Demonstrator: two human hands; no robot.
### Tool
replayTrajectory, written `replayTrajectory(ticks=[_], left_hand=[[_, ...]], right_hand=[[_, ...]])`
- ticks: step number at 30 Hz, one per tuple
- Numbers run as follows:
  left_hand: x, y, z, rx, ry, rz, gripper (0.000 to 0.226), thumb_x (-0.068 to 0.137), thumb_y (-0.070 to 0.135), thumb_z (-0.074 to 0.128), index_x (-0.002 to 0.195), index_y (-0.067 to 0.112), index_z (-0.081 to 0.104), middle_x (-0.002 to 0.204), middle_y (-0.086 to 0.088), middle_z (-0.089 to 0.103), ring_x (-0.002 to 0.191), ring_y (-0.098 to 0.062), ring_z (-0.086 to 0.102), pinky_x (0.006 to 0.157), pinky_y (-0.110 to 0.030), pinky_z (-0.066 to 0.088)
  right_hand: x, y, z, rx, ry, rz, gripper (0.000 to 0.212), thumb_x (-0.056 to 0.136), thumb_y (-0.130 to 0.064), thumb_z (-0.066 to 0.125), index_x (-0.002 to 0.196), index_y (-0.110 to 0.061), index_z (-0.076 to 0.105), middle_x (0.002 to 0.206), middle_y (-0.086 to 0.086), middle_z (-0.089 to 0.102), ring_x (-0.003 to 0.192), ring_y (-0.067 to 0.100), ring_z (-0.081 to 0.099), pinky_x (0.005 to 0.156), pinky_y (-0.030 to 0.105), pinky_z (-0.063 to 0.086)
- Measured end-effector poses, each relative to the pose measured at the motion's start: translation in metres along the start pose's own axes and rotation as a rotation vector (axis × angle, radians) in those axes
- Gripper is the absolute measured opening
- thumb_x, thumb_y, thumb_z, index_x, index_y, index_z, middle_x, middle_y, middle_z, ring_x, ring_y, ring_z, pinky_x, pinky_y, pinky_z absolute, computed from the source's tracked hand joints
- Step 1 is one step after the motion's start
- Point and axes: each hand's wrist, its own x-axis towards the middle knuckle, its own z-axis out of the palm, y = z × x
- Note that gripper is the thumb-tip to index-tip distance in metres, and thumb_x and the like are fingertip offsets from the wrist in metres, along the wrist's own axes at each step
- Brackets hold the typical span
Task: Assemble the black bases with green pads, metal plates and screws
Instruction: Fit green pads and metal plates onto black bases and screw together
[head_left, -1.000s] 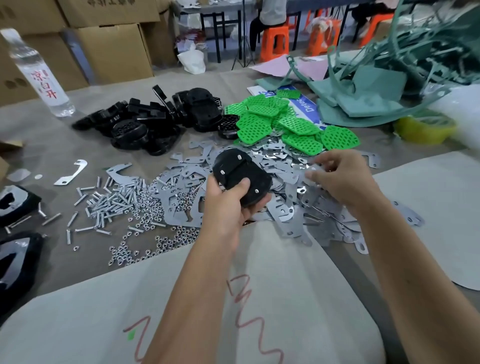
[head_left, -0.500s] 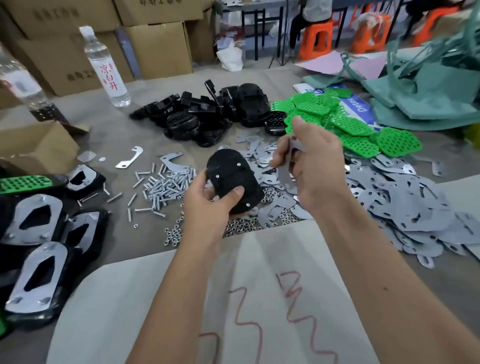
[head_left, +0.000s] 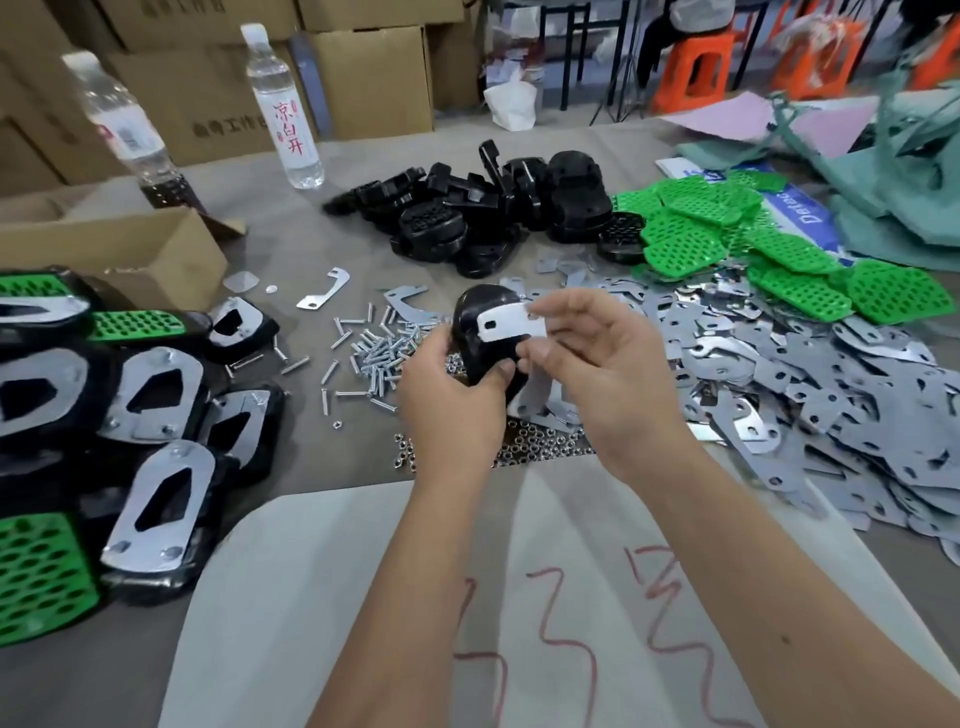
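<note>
- At the far left of the bench (head_left: 119, 670), finished pieces (head_left: 156, 493) lie in a heap: black bodies with shiny plates screwed on, some turned to show green pads.
- Behind them stands an open cardboard box (head_left: 130, 254); further back are two clear water bottles (head_left: 283, 104), upright, in front of stacked cartons (head_left: 363, 73).
- Loose screws (head_left: 374, 353) are scattered left of the hands, with a band of small nuts (head_left: 540, 447) just beyond the white sheet (head_left: 415, 597) that bears red scribbles.
- The left hand (head_left: 447, 400) grips a black base (head_left: 478, 338), fingers curled round its lower side and thumb pressed on its edge, holding it up above the screws and nuts.
- A pile of unused black bases (head_left: 483, 213) lies in the middle at the back of the bench.
- The right hand (head_left: 597, 364) pinches a metal plate (head_left: 511, 323) between thumb and fingers; the plate's free end lies against the face of the held base.
- Right of the hands spreads a wide heap of metal plates (head_left: 810, 405).
- Behind that heap lie the green pads (head_left: 727, 228), overlapping one another, beside a printed blue and white sheet (head_left: 800, 208).
- At the far right back are teal sheets (head_left: 893, 208) and scraps, with orange stools (head_left: 696, 78) beyond the bench.
</note>
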Motion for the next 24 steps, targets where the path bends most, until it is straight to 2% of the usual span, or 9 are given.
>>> replayTrajectory(ticks=[2, 4, 9, 13, 16, 18, 20, 22, 24], left_hand=[[0.0, -0.001, 0.0, 0.011, 0.01, 0.022, 0.024, 0.069, 0.024, 0.077, 0.09, 0.031, 0.07, 0.089, 0.009, 0.075, 0.091, -0.024, 0.072, 0.085, -0.05, 0.058], [0.001, -0.002, 0.0, 0.035, 0.015, 0.044, 0.024, 0.07, 0.023, 0.079, 0.093, 0.029, 0.073, 0.087, 0.01, 0.075, 0.089, -0.02, 0.071, 0.084, -0.049, 0.058], [0.0, -0.001, -0.001, 0.068, -0.005, 0.035, 0.028, 0.073, 0.016, 0.082, 0.097, 0.028, 0.073, 0.088, 0.011, 0.075, 0.088, -0.019, 0.071, 0.083, -0.049, 0.059], [-0.002, 0.002, -0.001, 0.081, -0.067, 0.044, 0.027, 0.071, 0.021, 0.074, 0.097, 0.028, 0.072, 0.089, 0.009, 0.075, 0.08, -0.02, 0.07, 0.08, -0.05, 0.059], [-0.004, 0.002, -0.002, 0.031, -0.101, 0.034, 0.024, 0.073, 0.014, 0.072, 0.093, 0.027, 0.071, 0.086, 0.007, 0.073, 0.082, -0.023, 0.07, 0.079, -0.048, 0.06], [-0.004, 0.001, -0.003, -0.006, -0.124, 0.026, 0.027, 0.076, 0.007, 0.073, 0.092, 0.028, 0.071, 0.085, 0.005, 0.073, 0.082, -0.023, 0.07, 0.076, -0.044, 0.06], [-0.004, 0.0, -0.002, -0.031, -0.143, 0.03, 0.031, 0.079, -0.001, 0.073, 0.095, 0.026, 0.071, 0.087, 0.003, 0.074, 0.083, -0.019, 0.071, 0.075, -0.034, 0.058], [-0.003, 0.0, -0.002, -0.054, -0.162, 0.024, 0.034, 0.081, -0.005, 0.072, 0.098, 0.023, 0.071, 0.09, 0.002, 0.075, 0.087, -0.018, 0.071, 0.077, -0.029, 0.057], [-0.003, -0.001, -0.003, -0.097, -0.181, 0.011, 0.034, 0.082, -0.007, 0.07, 0.1, 0.022, 0.07, 0.093, 0.0, 0.076, 0.089, -0.02, 0.072, 0.08, -0.032, 0.06]], right_hand=[[0.0, 0.001, 0.001, 0.046, 0.035, -0.001, 0.031, 0.082, 0.004, 0.076, 0.104, -0.016, 0.067, 0.087, 0.01, 0.077, 0.082, 0.038, 0.073, 0.074, 0.037, 0.062], [0.001, 0.003, -0.001, 0.03, 0.06, 0.023, 0.031, 0.081, 0.004, 0.078, 0.102, -0.016, 0.068, 0.084, 0.009, 0.079, 0.077, 0.028, 0.077, 0.07, 0.031, 0.06], [0.003, 0.008, -0.004, -0.106, 0.095, 0.091, 0.025, 0.077, -0.005, 0.084, 0.093, -0.02, 0.074, 0.083, 0.005, 0.08, 0.081, 0.027, 0.079, 0.075, 0.047, 0.063], [0.004, 0.009, -0.008, -0.144, 0.211, 0.168, 0.019, 0.077, -0.011, 0.09, 0.087, -0.017, 0.075, 0.076, 0.003, 0.079, 0.072, 0.02, 0.078, 0.063, 0.033, 0.059], [0.003, 0.007, -0.009, -0.117, 0.237, 0.261, 0.019, 0.075, -0.016, 0.093, 0.083, -0.012, 0.076, 0.075, 0.006, 0.078, 0.068, 0.021, 0.077, 0.061, 0.034, 0.062], [0.003, 0.004, -0.01, -0.126, 0.239, 0.287, 0.021, 0.074, -0.018, 0.094, 0.082, -0.012, 0.075, 0.074, 0.006, 0.078, 0.063, 0.017, 0.075, 0.058, 0.026, 0.058], [0.002, 0.001, -0.01, -0.141, 0.252, 0.311, 0.024, 0.073, -0.021, 0.095, 0.082, -0.011, 0.074, 0.072, 0.005, 0.078, 0.055, 0.013, 0.069, 0.052, 0.02, 0.052], [0.002, -0.001, -0.012, -0.17, 0.264, 0.339, 0.027, 0.071, -0.026, 0.096, 0.081, -0.013, 0.075, 0.07, 0.004, 0.077, 0.055, 0.013, 0.068, 0.047, 0.02, 0.047], [0.001, -0.003, -0.013, -0.222, 0.249, 0.364, 0.03, 0.068, -0.034, 0.097, 0.079, -0.016, 0.075, 0.068, 0.002, 0.076, 0.058, 0.015, 0.068, 0.046, 0.022, 0.044]])
